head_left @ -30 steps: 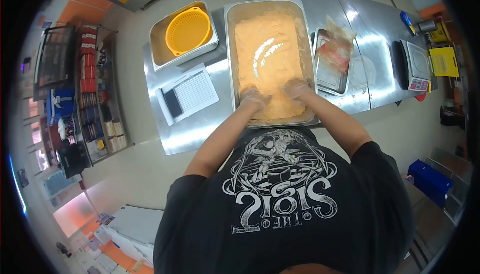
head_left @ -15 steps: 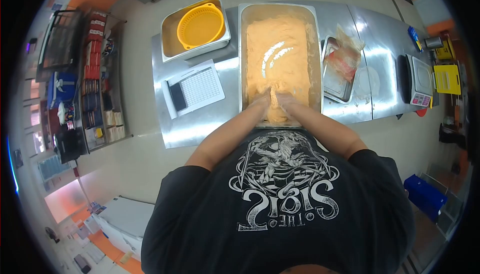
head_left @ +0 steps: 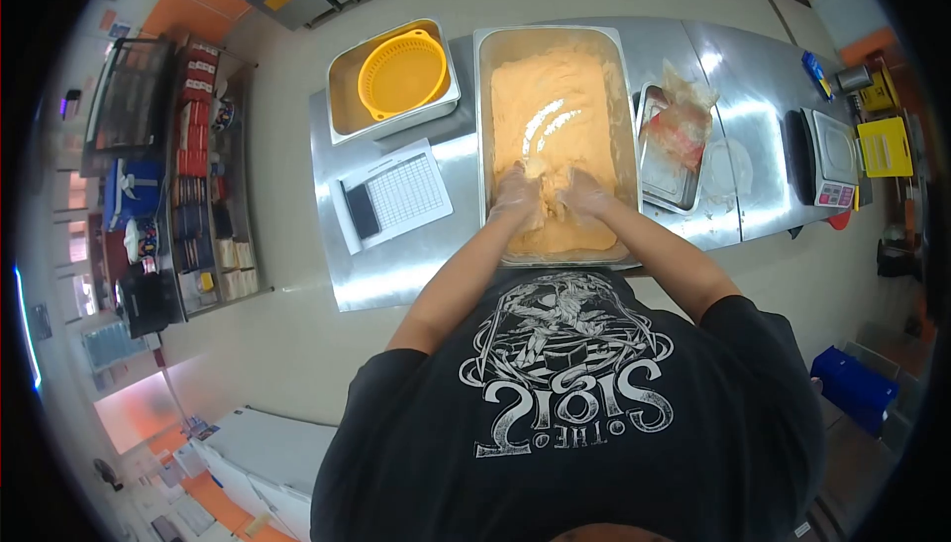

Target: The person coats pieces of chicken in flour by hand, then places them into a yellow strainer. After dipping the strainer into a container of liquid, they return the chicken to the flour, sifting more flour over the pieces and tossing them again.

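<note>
- While both hands are down in it, the soft, pale-orange mass [head_left: 580, 76] lies in a deep, rectangular steel pan [head_left: 482, 116], upper centre of the frame.
- The left hand [head_left: 514, 195] is in the lower left part of the mass, fingers partly bent and smeared; how wide they stand, or whether they close on any of it, I cannot tell.
- The right hand [head_left: 586, 194] is across from it, toward the pan's right wall, its fingertips sunk in the mass; its opening cannot be told either.
- A rough, raised clump shows between the hands, about equally near to each; most of the smoother mass lies beyond them, toward the top of the frame.
- The mass is a long slab with its long axis running up and down the frame, in line with the pan; it has no clear pointing end.
- Left of the pan are a round yellow plastic basket [head_left: 403, 74] and a white board with a grid [head_left: 401, 193]; right of it, a crumpled clear plastic bag [head_left: 682, 126] on a shallow steel tray [head_left: 662, 188].
</note>
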`<state>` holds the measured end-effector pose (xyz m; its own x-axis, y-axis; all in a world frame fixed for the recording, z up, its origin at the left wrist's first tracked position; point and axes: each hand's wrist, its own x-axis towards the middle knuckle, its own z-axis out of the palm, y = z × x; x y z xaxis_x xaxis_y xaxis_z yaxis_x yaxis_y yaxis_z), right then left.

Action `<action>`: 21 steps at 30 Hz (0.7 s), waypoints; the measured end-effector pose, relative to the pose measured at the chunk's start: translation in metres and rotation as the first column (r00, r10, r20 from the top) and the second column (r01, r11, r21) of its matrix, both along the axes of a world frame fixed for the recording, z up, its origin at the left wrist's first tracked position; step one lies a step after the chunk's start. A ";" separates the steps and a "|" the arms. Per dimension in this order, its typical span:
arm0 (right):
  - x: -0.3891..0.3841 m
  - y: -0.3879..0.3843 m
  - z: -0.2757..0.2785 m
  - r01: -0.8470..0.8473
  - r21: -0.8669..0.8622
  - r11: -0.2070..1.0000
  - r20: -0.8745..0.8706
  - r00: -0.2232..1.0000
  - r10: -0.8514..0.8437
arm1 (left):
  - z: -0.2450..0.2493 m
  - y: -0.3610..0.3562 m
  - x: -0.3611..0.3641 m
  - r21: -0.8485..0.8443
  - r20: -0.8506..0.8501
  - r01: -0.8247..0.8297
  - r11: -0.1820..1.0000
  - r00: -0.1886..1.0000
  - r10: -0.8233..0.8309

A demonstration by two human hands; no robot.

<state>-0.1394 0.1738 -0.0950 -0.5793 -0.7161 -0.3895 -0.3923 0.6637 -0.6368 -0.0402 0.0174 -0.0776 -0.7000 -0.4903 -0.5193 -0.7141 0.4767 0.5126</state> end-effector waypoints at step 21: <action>0.058 -0.006 -0.033 0.254 0.437 0.863 0.184 0.914 -0.362 | -0.021 0.027 0.019 0.194 0.251 -0.056 0.979 0.968 0.006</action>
